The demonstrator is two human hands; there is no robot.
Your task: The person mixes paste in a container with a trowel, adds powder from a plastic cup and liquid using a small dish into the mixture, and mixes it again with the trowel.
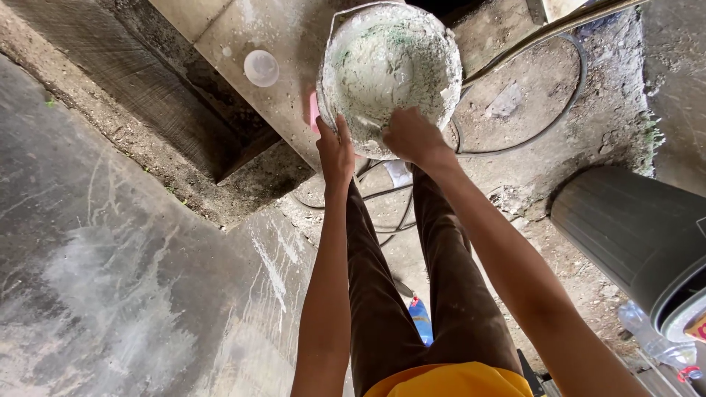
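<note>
Both hands, left (335, 151), right (412, 136), gripping plaster-caked bucket (390, 70), beside round white lid (261, 68)

Daylight fills the scene, soft and even, strongest across the upper middle of the frame, where the plaster-caked bucket (388, 73) and the pale slab (250, 33) beside it look washed out. The grey floor (110, 257) at lower left is flatter and dimmer. A deep shadow sits under the slab's edge, left of centre. The wide lens bends straight lines near the borders and stretches the forearms. Focus is sharp at the centre and slightly soft in the corners.
</note>
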